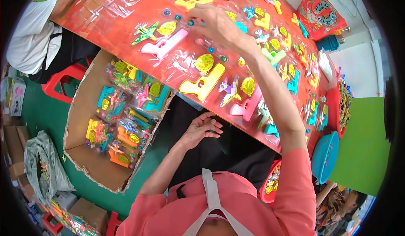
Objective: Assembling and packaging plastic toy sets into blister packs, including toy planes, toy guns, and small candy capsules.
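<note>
My right hand [213, 23] reaches over the red table, its fingers bent together at a blue-green marble [190, 23]; whether anything is pinched in them is hidden. Just beyond it lies a yellow toy gun [193, 2]. Nearer me, a pink toy gun [164, 44], a yellow egg-shaped toy [166, 28] and a green toy plane [146, 33] sit together in clear plastic. My left hand [199, 130] hangs at the table's near edge, loosely curled with fingers apart, holding nothing. Close to that edge are another yellow toy gun [202, 83] and a purple-and-yellow toy plane [230, 91].
Left of my lap stands a cardboard box [90, 164] of packed toy sets. Several clear plastic trays [101, 14] lie at the table's far left. A person in a white sleeve [31, 31] is beside a red stool [63, 82]. A blue basin [325, 158] is at the right.
</note>
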Demonstrator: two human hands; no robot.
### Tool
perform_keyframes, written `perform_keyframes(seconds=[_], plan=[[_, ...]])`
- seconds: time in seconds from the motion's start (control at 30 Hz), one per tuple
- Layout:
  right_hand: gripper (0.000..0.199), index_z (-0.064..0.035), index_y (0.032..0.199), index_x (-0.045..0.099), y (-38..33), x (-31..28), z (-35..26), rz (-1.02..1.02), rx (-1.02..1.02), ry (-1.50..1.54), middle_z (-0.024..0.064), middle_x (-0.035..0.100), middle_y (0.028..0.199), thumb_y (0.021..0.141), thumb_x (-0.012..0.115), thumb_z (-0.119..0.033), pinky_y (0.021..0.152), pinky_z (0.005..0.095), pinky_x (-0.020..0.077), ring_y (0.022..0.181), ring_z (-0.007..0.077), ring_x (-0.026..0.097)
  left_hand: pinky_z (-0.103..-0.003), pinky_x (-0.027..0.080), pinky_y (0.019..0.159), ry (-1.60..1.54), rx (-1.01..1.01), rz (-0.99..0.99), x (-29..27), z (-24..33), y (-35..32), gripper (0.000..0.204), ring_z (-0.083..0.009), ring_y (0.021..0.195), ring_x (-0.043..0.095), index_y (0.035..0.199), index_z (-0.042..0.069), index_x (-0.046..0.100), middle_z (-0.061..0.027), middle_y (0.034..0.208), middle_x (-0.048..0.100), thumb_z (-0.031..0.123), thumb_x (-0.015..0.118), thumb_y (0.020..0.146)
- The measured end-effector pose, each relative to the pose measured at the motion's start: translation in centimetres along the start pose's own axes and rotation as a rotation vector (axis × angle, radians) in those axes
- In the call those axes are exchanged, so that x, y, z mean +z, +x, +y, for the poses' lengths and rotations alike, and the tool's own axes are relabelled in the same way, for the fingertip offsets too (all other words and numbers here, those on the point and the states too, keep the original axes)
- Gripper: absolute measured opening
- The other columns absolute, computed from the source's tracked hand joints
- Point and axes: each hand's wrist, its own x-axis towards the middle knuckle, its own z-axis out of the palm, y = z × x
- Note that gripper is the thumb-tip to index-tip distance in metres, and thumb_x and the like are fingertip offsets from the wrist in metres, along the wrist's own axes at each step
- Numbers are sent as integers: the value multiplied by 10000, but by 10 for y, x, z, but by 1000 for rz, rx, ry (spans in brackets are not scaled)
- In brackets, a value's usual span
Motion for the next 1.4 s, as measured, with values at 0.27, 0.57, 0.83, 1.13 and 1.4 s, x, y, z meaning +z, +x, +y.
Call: perform_keyframes(seconds=[0.27,0.57,0.83,1.13,1.4], plan=[[230,-16,1052,672,-23,-110,-46,20,334,-108,153,681,903,861,654,-142,715,370,507,816,265,650,-419,591,805,-19,23,43,0,10,-2,322,-284,925,687,1296,48,488,-168,1053,646,122,544,988],[119,-12,973,644,-189,-149,-25,-165,559,-146,77,645,806,877,650,-81,644,301,492,721,151,623,-430,575,827,128,0,41,11,3,3,277,-275,929,684,1230,28,532,-147,1032,656,181,541,1000],[152,-4,983,652,-235,-137,-39,-21,607,-46,124,652,841,881,646,-116,682,334,493,768,214,638,-395,562,873,226,-57,42,63,3,-36,359,-269,941,688,1319,-1,488,-186,1077,664,166,531,1004],[259,-52,1067,663,-282,-113,-29,-75,654,-320,133,676,963,860,678,-207,754,391,518,873,301,654,-442,514,993,61,-156,0,114,6,-35,469,-347,1164,602,1370,-20,408,-263,1263,572,229,553,999],[197,-26,1019,645,-290,-109,-56,-134,566,-164,137,650,948,856,670,-134,742,379,521,845,296,652,-453,478,1035,61,-143,-19,139,2,-32,556,-346,1211,568,1356,-44,400,-255,1287,558,343,557,989]])
